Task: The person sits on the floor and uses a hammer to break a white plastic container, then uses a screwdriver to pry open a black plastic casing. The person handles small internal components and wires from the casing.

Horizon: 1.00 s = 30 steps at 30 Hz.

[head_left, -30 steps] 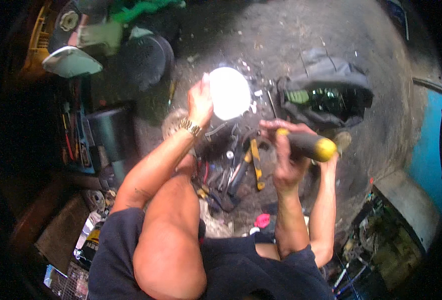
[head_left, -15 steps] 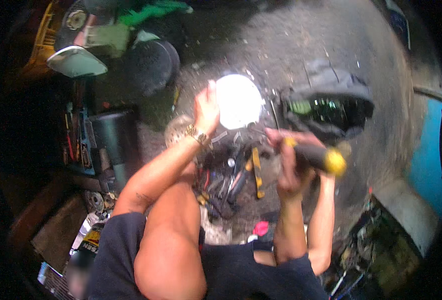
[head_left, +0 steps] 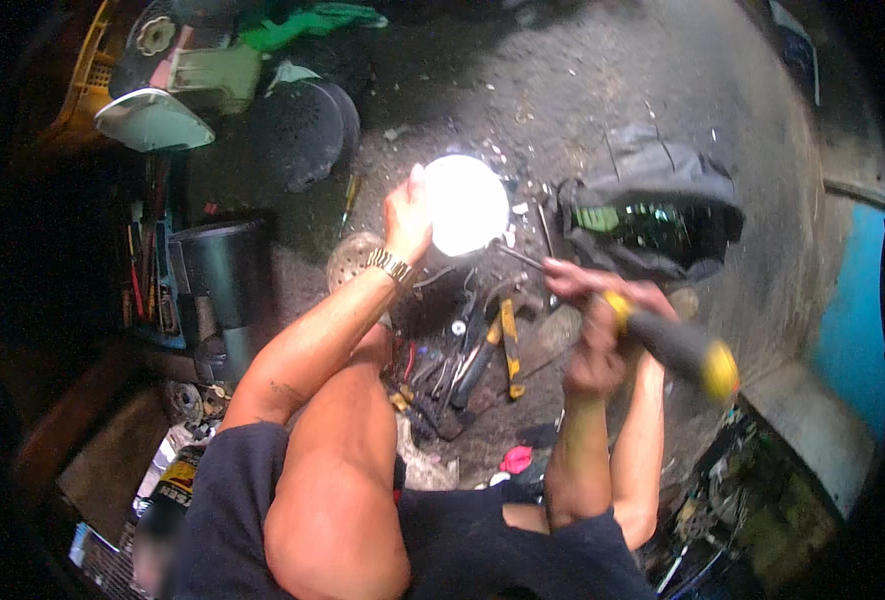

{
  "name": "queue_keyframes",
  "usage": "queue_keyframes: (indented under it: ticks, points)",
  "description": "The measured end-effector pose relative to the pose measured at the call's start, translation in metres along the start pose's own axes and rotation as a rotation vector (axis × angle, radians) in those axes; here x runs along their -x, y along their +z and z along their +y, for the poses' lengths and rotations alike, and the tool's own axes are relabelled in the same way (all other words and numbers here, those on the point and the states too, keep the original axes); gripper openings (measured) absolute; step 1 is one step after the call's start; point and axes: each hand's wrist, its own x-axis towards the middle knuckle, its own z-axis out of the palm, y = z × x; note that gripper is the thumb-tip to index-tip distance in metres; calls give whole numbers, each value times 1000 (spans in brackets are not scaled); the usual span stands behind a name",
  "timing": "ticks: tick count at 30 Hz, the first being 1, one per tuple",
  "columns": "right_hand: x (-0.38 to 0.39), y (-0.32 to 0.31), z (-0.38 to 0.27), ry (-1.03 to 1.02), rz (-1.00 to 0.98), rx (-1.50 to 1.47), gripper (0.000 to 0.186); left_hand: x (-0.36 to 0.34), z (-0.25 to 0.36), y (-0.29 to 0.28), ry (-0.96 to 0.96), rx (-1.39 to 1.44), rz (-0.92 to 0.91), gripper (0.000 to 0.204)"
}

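Note:
My left hand (head_left: pixel 408 222), fingers closed at the rim, holds a bright white round piece (head_left: pixel 467 202) over the floor. My right hand (head_left: pixel 597 335) grips a tool with a black-and-yellow handle (head_left: pixel 680 343); a thin metal shaft (head_left: pixel 519 255) extends from the fingers toward the white piece's lower right edge. Below the white piece lie dark hand tools (head_left: pixel 469 370), a yellow-and-black tool (head_left: pixel 510 348) and a perforated metal disc (head_left: pixel 352 258). A loose metal rod (head_left: pixel 545 225) lies to its right.
An open dark grey bag (head_left: pixel 652 165) lies at right, near a blue panel (head_left: pixel 852 300). At left are a black cylinder (head_left: pixel 227 285), a tool rack (head_left: pixel 162 310), a round black item (head_left: pixel 302 130) and a pale bin (head_left: pixel 152 125). A pink item (head_left: pixel 515 460) lies low centre.
My right hand and the black-and-yellow handle have moved down and to the right. My left hand and the white piece sit slightly lower and further right in view.

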Motion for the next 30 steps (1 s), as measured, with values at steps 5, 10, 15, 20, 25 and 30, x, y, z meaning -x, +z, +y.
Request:
queue_keyframes:
  ticks: [5, 10, 15, 20, 25, 30]
  points:
    - [2, -20, -102, -199, 162, -79, 36, 3, -41, 3, -190, 380, 27, 51]
    - [14, 5, -71, -168, 353, -111, 21, 13, -14, 7, -184, 383, -20, 50]
    - [8, -1, 12, -51, 107, -68, 12, 15, -23, -8, -266, 128, -18, 52]
    - [24, -34, -11, 59, 310, -66, 14, 31, 17, 7, 343, 75, 190, 51]
    - [129, -59, 83, 830, 337, 259, 17, 72, 16, -38, 1201, -700, -333, 18]
    - [202, -70, 118, 1188, 219, 475, 21, 89, 1, -59, 1215, -668, -611, 29]
